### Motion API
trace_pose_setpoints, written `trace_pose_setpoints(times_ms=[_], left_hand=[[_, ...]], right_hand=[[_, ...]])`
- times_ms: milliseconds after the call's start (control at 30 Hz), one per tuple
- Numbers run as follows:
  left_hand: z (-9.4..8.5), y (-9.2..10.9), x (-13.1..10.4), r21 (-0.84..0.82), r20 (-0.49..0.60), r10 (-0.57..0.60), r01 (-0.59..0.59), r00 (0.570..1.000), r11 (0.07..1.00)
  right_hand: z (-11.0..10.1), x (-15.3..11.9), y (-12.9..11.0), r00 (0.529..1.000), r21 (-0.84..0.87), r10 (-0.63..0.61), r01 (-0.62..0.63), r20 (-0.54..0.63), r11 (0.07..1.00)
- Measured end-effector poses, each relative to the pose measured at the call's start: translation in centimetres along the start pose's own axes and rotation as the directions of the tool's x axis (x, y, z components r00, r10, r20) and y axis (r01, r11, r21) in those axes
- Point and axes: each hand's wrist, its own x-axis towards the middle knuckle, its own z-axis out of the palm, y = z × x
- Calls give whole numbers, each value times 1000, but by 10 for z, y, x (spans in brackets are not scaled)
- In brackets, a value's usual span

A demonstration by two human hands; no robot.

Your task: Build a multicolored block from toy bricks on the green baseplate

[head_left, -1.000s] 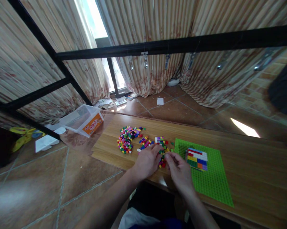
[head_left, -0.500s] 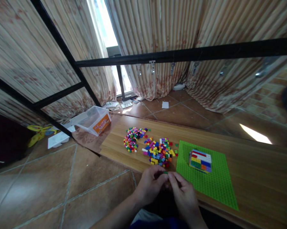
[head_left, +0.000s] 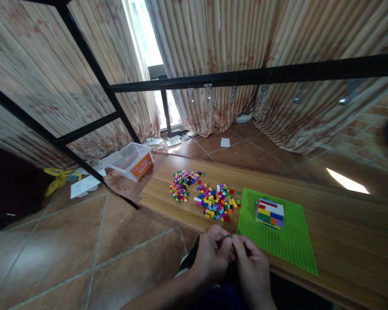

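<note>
Left hand [head_left: 212,249]: green brick [head_left: 229,236] pinched between narrowed fingertips.
Right hand [head_left: 253,261]: same green brick pinched, where both hands' fingers meet.
Loose bricks [head_left: 215,202]: spread beyond the fingers.
Layered block [head_left: 270,212]: set on baseplate [head_left: 297,245], rightward of the fingers.

Pale, too-blurred lettering [head_left: 144,165] on the orange label [head_left: 141,169] of the clear bin [head_left: 124,162]

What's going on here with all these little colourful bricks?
A person's bare left hand and right hand together pinch a small green plastic piece at the near edge of a brown wooden table. Beyond them lie a loose heap of multicoloured plastic bricks and, farther left, a second heap. A multicoloured brick block sits on a flat green studded baseplate.
</note>
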Motion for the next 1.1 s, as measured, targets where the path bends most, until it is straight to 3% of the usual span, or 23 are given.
trace_pose_setpoints(times_ms=[100,200,300,433,533,667,800,967,1100], left_hand=[[7,-1,-2,-104,-49,-55,49,997,993],[2,1,1,-107,-48,-114,108,992,988],[-15,1,9,-68,-37,-126,123,991,990],[-47,-9,28,16,-118,-78,81,990,997],[-67,-17,42,193,-148,19,10,989,981],[-82,-15,56,491,-120,175,-95,977,866],[-85,-3,72,694,-81,247,-123,966,709],[-81,3,95,819,11,286,-173,958,547],[-80,4,101,851,80,294,-219,952,477]], right_hand=[[1,2,3,998,66,22,-18,-53,998],[-7,14,5,986,158,67,-43,-156,987],[-19,27,1,982,172,109,-81,-156,982],[-25,36,-9,996,-3,79,-79,-38,997],[-20,47,-15,1000,-146,11,-14,-21,989],[-11,80,-19,986,-347,-161,163,35,924],[0,118,-21,944,-555,-320,312,85,771],[13,143,-20,919,-704,-353,368,176,608],[16,144,-19,921,-705,-343,366,183,607]])
